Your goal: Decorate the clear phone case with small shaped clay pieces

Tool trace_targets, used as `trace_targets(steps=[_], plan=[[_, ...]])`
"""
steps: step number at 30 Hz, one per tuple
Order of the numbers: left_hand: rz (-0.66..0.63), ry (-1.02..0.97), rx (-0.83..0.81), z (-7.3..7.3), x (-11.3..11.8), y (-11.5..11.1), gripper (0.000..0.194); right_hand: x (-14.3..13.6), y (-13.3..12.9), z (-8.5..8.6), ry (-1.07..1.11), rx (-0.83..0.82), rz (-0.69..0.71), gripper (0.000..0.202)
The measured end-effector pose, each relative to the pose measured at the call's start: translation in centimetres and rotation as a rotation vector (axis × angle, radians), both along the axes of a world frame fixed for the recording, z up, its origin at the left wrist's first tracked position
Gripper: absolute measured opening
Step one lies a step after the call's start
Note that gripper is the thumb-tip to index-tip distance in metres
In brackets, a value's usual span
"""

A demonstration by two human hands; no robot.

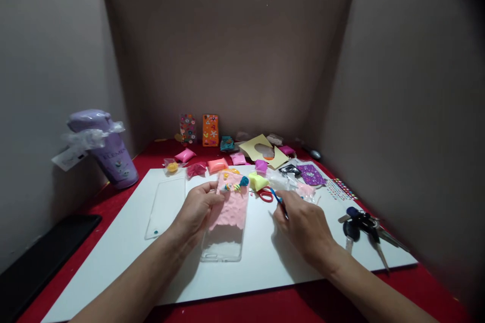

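Note:
My left hand (197, 209) grips the left edge of a clear phone case (223, 248) just over the white board. Pink clay (230, 212) covers the upper part of the case, with small yellow, striped and teal clay pieces (244, 181) near its top. In my right hand (303, 222), to the right of the case and apart from it, is a thin blue stick-like tool (279, 200); its exact kind does not show. Red-handled scissors (265, 194) lie just beyond that hand. Behind the case sits a yellow clay packet (258, 181).
Another clear case (164, 207) lies left on the white board (121, 267). Keys (364, 227) rest at its right edge. Several clay packets (217, 164) and cut yellow paper (252, 147) line the back. A purple tumbler (113, 159) and black phone-like slab (49, 252) are left.

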State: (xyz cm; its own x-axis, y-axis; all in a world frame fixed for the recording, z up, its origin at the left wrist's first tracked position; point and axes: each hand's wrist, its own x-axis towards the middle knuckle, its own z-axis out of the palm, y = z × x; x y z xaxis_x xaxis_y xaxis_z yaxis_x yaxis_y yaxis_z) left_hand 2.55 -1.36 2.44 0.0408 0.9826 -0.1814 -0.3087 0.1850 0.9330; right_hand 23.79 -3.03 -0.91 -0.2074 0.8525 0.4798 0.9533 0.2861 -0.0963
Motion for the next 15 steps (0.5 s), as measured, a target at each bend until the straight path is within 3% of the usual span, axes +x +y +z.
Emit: trace_targets(steps=[3, 5, 11, 15], plan=[[-0.117, -0.016, -0.025, -0.5, -0.2, 0.0, 0.033, -0.1, -0.5, 0.7, 0.275, 0.204, 0.297, 0.028], [-0.209, -0.029, -0.05, -0.5, -0.3, -0.2, 0.033, -0.4, -1.1, 0.9, 0.384, 0.194, 0.439, 0.035], [-0.455, -0.165, -0.168, -0.3, -0.4, -0.3, 0.031, -0.7, -2.2, 1.5, 0.573, 0.077, 0.596, 0.026], [-0.589, -0.297, -0.24, -0.4, -0.4, 0.0, 0.039, -0.2, -2.7, 2.3, 0.714, -0.026, 0.651, 0.036]])
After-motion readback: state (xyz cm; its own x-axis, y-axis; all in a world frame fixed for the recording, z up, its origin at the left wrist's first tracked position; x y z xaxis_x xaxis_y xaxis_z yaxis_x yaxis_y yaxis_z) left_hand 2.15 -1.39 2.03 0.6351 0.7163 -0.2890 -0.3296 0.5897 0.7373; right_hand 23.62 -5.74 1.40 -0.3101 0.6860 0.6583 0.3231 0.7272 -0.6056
